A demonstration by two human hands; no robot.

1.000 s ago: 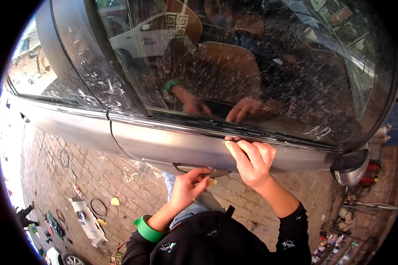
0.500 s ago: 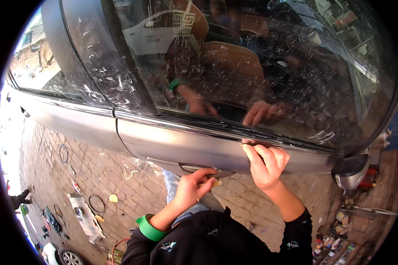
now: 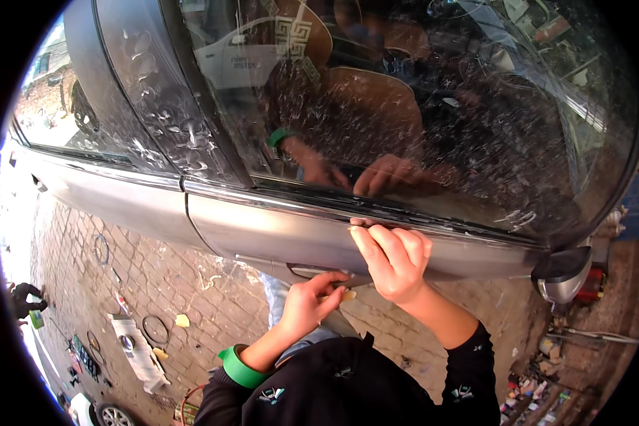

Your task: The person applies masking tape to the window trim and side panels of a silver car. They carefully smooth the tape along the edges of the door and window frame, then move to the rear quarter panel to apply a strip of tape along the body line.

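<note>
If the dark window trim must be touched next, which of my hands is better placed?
Probably the right: your right hand has its fingertips close to the window trim, while your left hand is lower, near the door handle.

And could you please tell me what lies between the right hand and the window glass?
The head view shows a black trim strip between them.

Smooth, satiny grey metal car door (image 3: 284,231); glossy, smeared glass window (image 3: 419,106) above its top edge; rough brick-like paving (image 3: 199,298).
</note>
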